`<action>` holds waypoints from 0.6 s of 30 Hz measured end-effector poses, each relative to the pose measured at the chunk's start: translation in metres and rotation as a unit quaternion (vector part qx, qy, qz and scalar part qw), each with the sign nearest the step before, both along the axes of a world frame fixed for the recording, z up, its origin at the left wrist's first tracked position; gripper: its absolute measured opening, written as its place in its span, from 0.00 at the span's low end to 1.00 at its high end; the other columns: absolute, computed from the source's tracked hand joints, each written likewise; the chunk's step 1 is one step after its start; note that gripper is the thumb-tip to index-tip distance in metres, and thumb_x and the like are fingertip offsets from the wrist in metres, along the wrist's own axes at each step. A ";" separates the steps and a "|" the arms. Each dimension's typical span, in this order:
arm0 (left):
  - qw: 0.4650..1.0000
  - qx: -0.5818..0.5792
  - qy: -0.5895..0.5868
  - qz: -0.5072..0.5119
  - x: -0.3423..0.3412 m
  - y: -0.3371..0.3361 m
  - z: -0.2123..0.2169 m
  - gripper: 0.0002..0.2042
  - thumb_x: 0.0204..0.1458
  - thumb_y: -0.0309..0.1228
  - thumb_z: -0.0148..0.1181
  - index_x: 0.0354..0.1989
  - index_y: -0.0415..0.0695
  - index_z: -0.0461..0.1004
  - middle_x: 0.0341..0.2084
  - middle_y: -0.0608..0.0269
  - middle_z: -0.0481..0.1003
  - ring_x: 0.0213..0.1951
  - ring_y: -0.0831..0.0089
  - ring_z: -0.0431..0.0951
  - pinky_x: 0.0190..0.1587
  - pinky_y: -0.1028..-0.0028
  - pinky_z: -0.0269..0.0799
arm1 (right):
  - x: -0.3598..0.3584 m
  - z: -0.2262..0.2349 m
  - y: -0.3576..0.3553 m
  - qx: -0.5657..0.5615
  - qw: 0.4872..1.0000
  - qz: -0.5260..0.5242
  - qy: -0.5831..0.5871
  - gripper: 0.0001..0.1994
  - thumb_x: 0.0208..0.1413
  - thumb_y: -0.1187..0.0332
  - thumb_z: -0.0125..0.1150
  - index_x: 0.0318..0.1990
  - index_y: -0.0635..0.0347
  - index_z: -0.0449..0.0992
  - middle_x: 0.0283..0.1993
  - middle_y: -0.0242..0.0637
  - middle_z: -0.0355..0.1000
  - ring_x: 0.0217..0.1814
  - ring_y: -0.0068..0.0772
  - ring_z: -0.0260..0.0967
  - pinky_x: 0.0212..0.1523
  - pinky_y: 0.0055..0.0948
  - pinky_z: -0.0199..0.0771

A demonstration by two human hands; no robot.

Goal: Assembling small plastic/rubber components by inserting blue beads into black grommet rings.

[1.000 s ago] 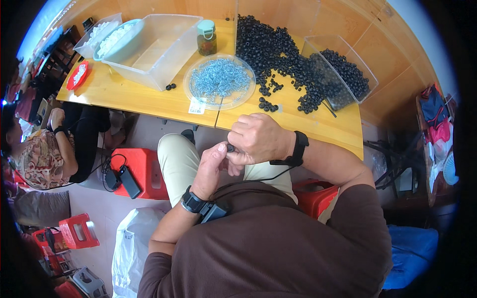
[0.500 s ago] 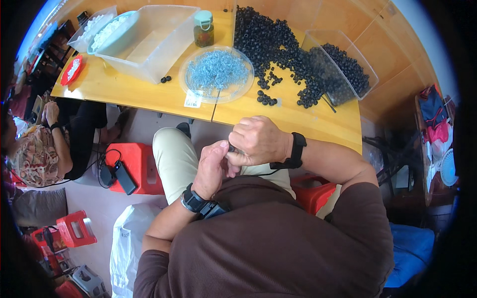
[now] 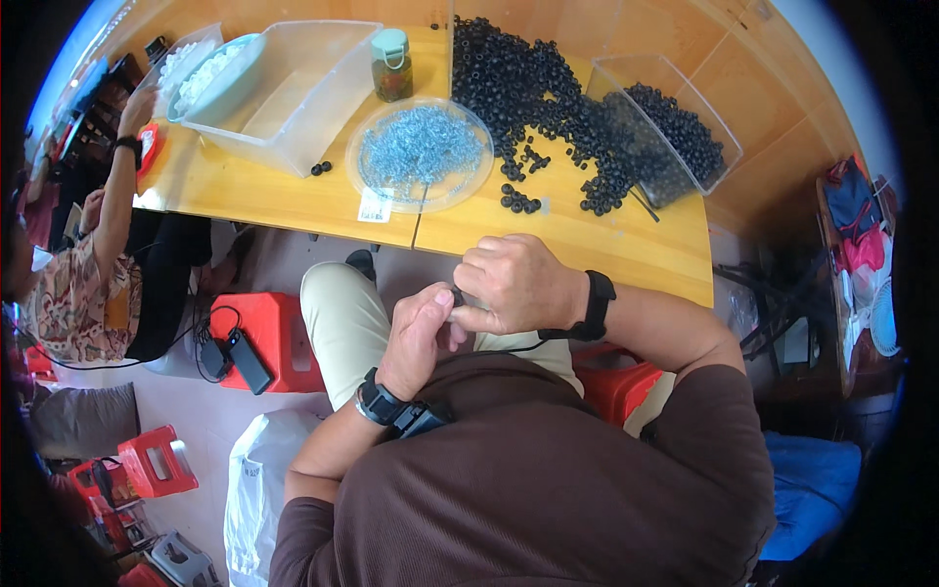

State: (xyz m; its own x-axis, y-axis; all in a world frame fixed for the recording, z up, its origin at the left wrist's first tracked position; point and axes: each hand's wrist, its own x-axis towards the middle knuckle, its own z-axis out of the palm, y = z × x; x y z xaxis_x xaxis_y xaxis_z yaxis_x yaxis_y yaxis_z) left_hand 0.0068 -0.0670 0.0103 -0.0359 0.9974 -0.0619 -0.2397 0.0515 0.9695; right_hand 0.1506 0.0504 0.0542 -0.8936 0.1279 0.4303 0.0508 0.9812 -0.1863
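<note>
Above my lap, just off the near table edge, my two hands meet. My left hand (image 3: pixel 417 338) is closed, its thumb and fingers pinching a small black piece (image 3: pixel 457 295) that is mostly covered. My right hand (image 3: pixel 520 284) curls over the same piece from the other side, knuckles up. Ahead on the yellow table (image 3: pixel 577 235) lies a round clear tray (image 3: pixel 430 203) of small bluish transparent bits. Beyond and right of it spreads a heap of black ring-shaped parts (image 3: pixel 504 83), with a few loose ones (image 3: pixel 519 200) nearer me.
A clear bin (image 3: pixel 699 147) lies tipped among black parts at right. At left stand a large clear bin (image 3: pixel 284 93), a lidded jar (image 3: pixel 392 73) and a pale green bowl (image 3: pixel 217 76) of white pieces. A co-worker's arm (image 3: pixel 117 186) reaches over the table; a red stool (image 3: pixel 279 333) stands below.
The co-worker at left has raised an arm toward the bowl and the red dish. My hands stay together on the small black piece, with only a slight shift of the fingers.
</note>
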 end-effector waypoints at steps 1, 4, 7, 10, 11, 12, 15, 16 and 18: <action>1.000 -0.001 0.001 0.007 0.001 0.001 0.000 0.20 0.62 0.41 0.40 0.25 0.40 0.69 0.16 0.65 0.70 0.20 0.80 0.67 0.23 0.80 0.60 | -0.001 0.001 0.000 0.016 1.000 -0.009 0.002 0.15 0.43 0.58 0.63 0.19 0.56 0.65 0.19 0.34 0.63 0.23 0.35 0.66 0.24 0.31 0.67; 0.998 -0.014 -0.059 0.017 0.004 0.002 -0.001 0.20 0.62 0.41 0.40 0.24 0.41 0.68 0.16 0.64 0.70 0.20 0.80 0.67 0.23 0.80 0.61 | -0.003 0.007 0.004 0.052 0.998 -0.021 0.003 0.15 0.41 0.59 0.63 0.18 0.55 0.65 0.19 0.34 0.64 0.22 0.34 0.65 0.23 0.31 0.66; 0.997 -0.028 -0.073 -0.005 0.004 0.000 -0.001 0.20 0.61 0.44 0.40 0.29 0.40 0.71 0.17 0.65 0.70 0.21 0.77 0.71 0.24 0.80 0.63 | -0.005 0.007 0.006 0.064 0.998 -0.013 -0.002 0.15 0.41 0.58 0.63 0.17 0.56 0.65 0.18 0.35 0.65 0.22 0.35 0.66 0.23 0.32 0.68; 0.996 -0.031 -0.080 0.009 0.005 -0.001 0.007 0.19 0.61 0.41 0.40 0.23 0.41 0.67 0.15 0.63 0.70 0.19 0.79 0.68 0.22 0.80 0.61 | -0.006 0.011 0.005 0.036 0.999 0.012 0.000 0.15 0.42 0.58 0.62 0.16 0.56 0.66 0.18 0.36 0.66 0.21 0.37 0.68 0.23 0.33 0.70; 0.996 -0.029 -0.081 0.010 0.005 -0.002 0.008 0.19 0.61 0.41 0.40 0.23 0.41 0.67 0.15 0.63 0.70 0.19 0.79 0.68 0.22 0.80 0.61 | -0.006 0.013 0.005 0.014 1.000 0.024 0.003 0.15 0.42 0.58 0.62 0.16 0.56 0.66 0.17 0.35 0.66 0.21 0.37 0.67 0.23 0.33 0.70; 0.997 -0.033 -0.074 0.008 0.006 -0.003 0.009 0.19 0.61 0.41 0.40 0.23 0.40 0.67 0.15 0.63 0.70 0.18 0.79 0.67 0.22 0.80 0.61 | -0.006 0.012 0.005 0.016 1.000 0.025 0.002 0.15 0.42 0.58 0.62 0.16 0.56 0.66 0.17 0.35 0.66 0.21 0.37 0.67 0.23 0.33 0.70; 0.998 -0.025 -0.056 -0.003 0.005 -0.003 0.008 0.19 0.61 0.41 0.40 0.24 0.40 0.67 0.15 0.63 0.69 0.18 0.79 0.67 0.21 0.80 0.61 | -0.006 0.010 0.006 0.001 0.998 0.051 0.022 0.15 0.38 0.61 0.63 0.15 0.55 0.62 0.16 0.32 0.59 0.19 0.33 0.62 0.19 0.31 0.64; 0.999 -0.014 -0.042 -0.011 0.004 -0.003 0.006 0.20 0.61 0.41 0.41 0.24 0.39 0.67 0.15 0.63 0.69 0.17 0.79 0.67 0.21 0.80 0.60 | -0.006 0.012 0.007 -0.002 0.999 0.050 0.018 0.15 0.38 0.61 0.63 0.15 0.55 0.62 0.16 0.32 0.59 0.19 0.33 0.62 0.19 0.31 0.64; 0.999 -0.015 -0.044 -0.002 0.005 -0.002 0.012 0.20 0.61 0.42 0.41 0.24 0.39 0.67 0.15 0.63 0.69 0.17 0.78 0.67 0.21 0.79 0.60 | -0.007 0.021 0.007 0.031 0.998 0.051 -0.027 0.14 0.43 0.58 0.61 0.17 0.56 0.65 0.17 0.35 0.64 0.20 0.35 0.66 0.22 0.32 0.69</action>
